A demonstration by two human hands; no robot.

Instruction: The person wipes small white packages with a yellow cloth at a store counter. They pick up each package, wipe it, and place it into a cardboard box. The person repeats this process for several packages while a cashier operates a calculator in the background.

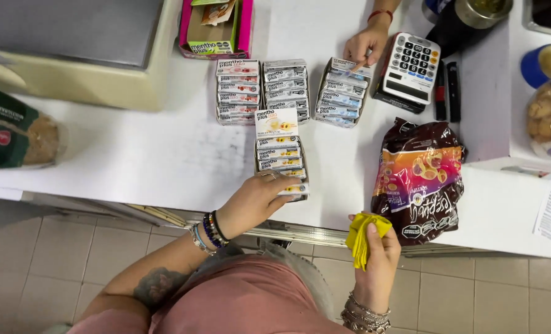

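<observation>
Left hand (254,201), fingers curled, rests on the near end of the stacked row of small white candy boxes (280,154); a nudge could topple them. Right hand (379,250), beside that row, pinches a crumpled yellow cloth (363,234).

— What does the left hand (254,201) cover?
— The near end of the candy-pack stack (280,158) under its fingers.
— And beyond it?
— A green bag (6,127) and blue cup (547,62), both cut by the edges.

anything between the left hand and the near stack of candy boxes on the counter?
Nothing visible. The left hand already rests on the near end of the candy box stack. The right hand holds a yellow cloth, off the counter.
</observation>
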